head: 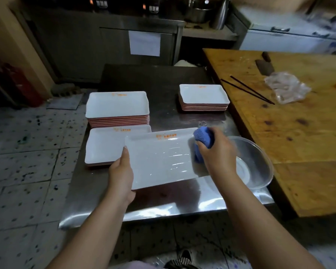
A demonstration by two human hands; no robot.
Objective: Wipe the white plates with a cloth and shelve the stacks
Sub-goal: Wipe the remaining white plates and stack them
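My left hand (pixel 121 171) grips the left edge of a white rectangular plate (pixel 159 158), thumb on top, holding it above the steel table (pixel 163 206). My right hand (pixel 215 150) grips a bunched blue cloth (pixel 203 135) and presses it on the plate's right end. The plate's surface shows wet streaks. Under its left part lies a low stack of white plates (pixel 103 146). A taller stack (pixel 117 105) stands behind that one. A third stack (pixel 203 96) sits at the table's far right.
A clear plastic bowl (pixel 254 167) sits at the table's right edge, partly under my right wrist. A wooden chopping table (pixel 299 133) on the right holds chopsticks (pixel 248 90), a cleaver (pixel 264 66) and a plastic bag (pixel 287 89). A steel cabinet stands behind; tiled floor lies to the left.
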